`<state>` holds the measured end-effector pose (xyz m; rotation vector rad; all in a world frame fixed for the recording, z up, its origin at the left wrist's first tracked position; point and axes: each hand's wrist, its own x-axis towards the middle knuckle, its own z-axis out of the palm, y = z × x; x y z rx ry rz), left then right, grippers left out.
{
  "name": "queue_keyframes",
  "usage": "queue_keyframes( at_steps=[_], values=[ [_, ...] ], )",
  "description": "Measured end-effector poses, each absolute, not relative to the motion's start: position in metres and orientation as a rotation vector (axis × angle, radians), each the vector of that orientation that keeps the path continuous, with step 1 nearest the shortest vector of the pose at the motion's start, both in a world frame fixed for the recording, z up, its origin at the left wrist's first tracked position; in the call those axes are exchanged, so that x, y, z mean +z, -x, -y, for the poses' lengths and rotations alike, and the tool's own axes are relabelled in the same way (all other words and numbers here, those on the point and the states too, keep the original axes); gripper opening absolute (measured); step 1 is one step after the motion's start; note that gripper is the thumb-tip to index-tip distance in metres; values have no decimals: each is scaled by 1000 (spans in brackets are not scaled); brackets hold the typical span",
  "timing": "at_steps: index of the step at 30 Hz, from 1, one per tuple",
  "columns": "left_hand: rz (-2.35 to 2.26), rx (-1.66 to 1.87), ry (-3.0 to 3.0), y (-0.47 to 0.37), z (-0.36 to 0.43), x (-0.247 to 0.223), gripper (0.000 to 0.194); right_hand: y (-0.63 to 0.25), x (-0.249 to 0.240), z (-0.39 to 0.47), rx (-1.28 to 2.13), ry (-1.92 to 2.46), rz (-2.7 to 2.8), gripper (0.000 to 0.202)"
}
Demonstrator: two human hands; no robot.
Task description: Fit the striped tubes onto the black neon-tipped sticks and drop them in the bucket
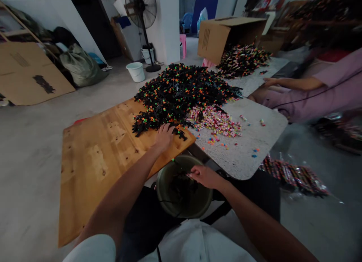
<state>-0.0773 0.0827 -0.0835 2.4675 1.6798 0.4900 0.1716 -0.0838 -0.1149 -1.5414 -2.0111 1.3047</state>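
My left hand point(164, 138) lies at the near edge of a big pile of small black plastic pieces point(181, 90) with orange and green tips. Its fingers are stretched out and touch the pieces on the wooden board point(96, 152). Over a round bucket point(207, 201) between my legs is my right hand point(206, 176), with thumb and fingers pinched together. Whatever the pinch holds is too dark and small to make out. Dark pieces point(183, 190) lie inside the bucket, hard to tell apart. Small pink-and-white wrapped tubes point(215, 120) are heaped right of the black pile.
A grey tabletop point(234, 160) adjoins the board, with loose coloured bits on it. A cardboard box point(213, 39) lies tipped beside another heap point(244, 60). At right sits a person in a pink garment point(319, 92). Filled clear bags point(296, 177), a white bucket point(135, 72) and a fan point(140, 9) stand around.
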Motion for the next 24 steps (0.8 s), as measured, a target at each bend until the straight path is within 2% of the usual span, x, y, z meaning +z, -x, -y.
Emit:
queue_keyframes(
  at_steps=[4, 8, 11, 13, 15, 19, 21, 24],
  values=[
    [-1714, 245, -2495, 81, -97, -83, 41, -188, -83, 28, 1067, 1711, 2070, 29],
    [-1648, 400, -2229, 93, -98, -81, 34, -201, -62, -44, 421, 1928, 2138, 30],
    [-1675, 494, -1997, 100, -93, -80, 43, -202, -62, -80, 245, 2014, 2301, 33],
    [-1716, 535, -1890, 105, -88, -80, 46, -202, -64, -92, 237, 2016, 2381, 32],
    [-1676, 579, -1790, 109, -80, -77, 40, -202, -65, -97, 245, 1992, 2411, 30],
    [-1285, 733, -1373, 111, -57, -69, 33, -200, -65, -87, 255, 2002, 2261, 29],
    [-1151, 827, -1156, 105, -44, -65, 36, -191, -66, -70, 371, 1905, 2068, 28],
    [-1030, 938, -919, 90, -26, -60, 38, -166, -70, -29, 727, 1518, 1817, 24]
  ],
)
